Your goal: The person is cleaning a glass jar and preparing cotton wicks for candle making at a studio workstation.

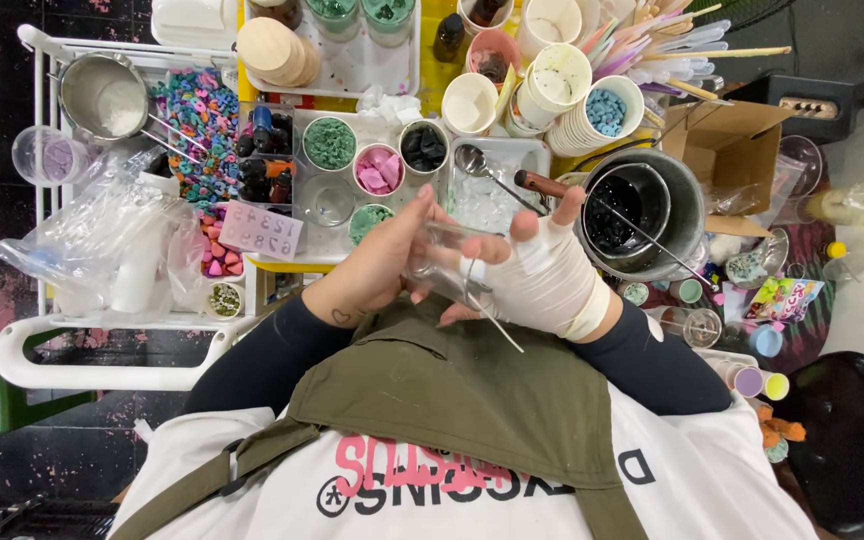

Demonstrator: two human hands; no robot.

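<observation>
Crowded cart (pixel 32 45), both hands – left (pixel 377 265), right (pixel 542 275) – holding clear cup (pixel 442 255)

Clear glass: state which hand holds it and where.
Both: the left hand cups the clear glass by its side, and the bandaged right hand grips the opposite side.

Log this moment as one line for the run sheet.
left hand: holds clear glass | right hand: bandaged, on glass, thin metal stick | behind: pot of dark liquid
</observation>
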